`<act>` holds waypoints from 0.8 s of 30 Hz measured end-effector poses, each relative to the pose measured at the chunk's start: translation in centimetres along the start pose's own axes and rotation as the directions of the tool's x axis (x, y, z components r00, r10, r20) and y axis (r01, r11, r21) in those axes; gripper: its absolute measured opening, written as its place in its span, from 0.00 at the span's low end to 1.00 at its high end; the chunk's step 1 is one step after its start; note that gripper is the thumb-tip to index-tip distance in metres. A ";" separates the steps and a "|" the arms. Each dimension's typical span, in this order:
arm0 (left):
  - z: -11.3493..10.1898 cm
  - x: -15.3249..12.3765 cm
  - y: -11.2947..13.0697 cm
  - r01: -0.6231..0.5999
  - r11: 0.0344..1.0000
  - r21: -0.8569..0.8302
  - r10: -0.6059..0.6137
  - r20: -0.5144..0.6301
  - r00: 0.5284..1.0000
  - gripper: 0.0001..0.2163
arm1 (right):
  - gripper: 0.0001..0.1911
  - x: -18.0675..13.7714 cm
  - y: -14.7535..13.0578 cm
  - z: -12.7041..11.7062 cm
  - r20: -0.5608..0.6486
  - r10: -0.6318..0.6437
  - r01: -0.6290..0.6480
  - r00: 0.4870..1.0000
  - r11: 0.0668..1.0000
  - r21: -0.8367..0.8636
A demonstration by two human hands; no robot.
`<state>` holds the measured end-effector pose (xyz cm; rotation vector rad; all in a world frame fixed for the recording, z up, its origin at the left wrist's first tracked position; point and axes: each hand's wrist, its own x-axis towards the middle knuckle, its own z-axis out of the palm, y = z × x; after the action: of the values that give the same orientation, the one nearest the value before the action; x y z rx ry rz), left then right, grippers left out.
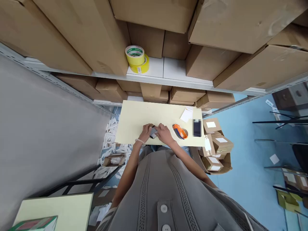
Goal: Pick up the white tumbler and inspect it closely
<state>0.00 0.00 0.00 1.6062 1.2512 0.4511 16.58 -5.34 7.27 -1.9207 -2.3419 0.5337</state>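
Both hands meet on a small grey thing [153, 132], maybe a little packet, just left of the orange tape cutter [180, 131]. The left hand [146, 132] and right hand [164, 133] grip it. Best to press it flat on the table [134, 118].

Two yellow tape rolls [136, 58], one orange tape dispenser [180, 131], one phone [196, 127].

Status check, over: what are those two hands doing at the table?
Left hand and right hand both on a small grey item, over the table. Orange tape dispenser lies just right, apart. Nothing blocking.
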 end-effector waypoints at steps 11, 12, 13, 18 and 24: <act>0.2 -1.2 1.7 0.061 0.996 0.069 -0.053 -0.117 0.992 0.23 | 0.14 -1.3 -0.1 0.5 -0.029 0.120 -0.117 0.992 0.989 0.085; 0.2 -1.3 1.9 0.046 0.996 0.077 -0.037 -0.120 0.992 0.23 | 0.14 -1.4 -0.1 0.6 -0.028 0.130 -0.126 0.991 0.987 0.100; 0.2 -1.3 2.0 0.038 0.996 0.087 -0.028 -0.118 0.993 0.23 | 0.13 -1.5 -0.1 0.6 -0.027 0.137 -0.133 0.990 0.985 0.111; -0.2 -1.1 2.4 0.075 0.979 0.192 -0.059 -0.089 0.994 0.25 | 0.17 -1.9 -0.2 0.8 -0.001 0.156 -0.155 0.988 0.978 0.140; -0.5 -2.0 3.7 -0.073 0.860 0.506 0.182 -0.169 0.969 0.28 | 0.15 -2.1 -0.2 1.2 0.004 0.119 -0.119 0.993 0.990 0.075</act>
<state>0.64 -1.37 3.98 2.1336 1.5114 0.4099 16.50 -7.64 6.52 -2.0353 -2.1834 0.6218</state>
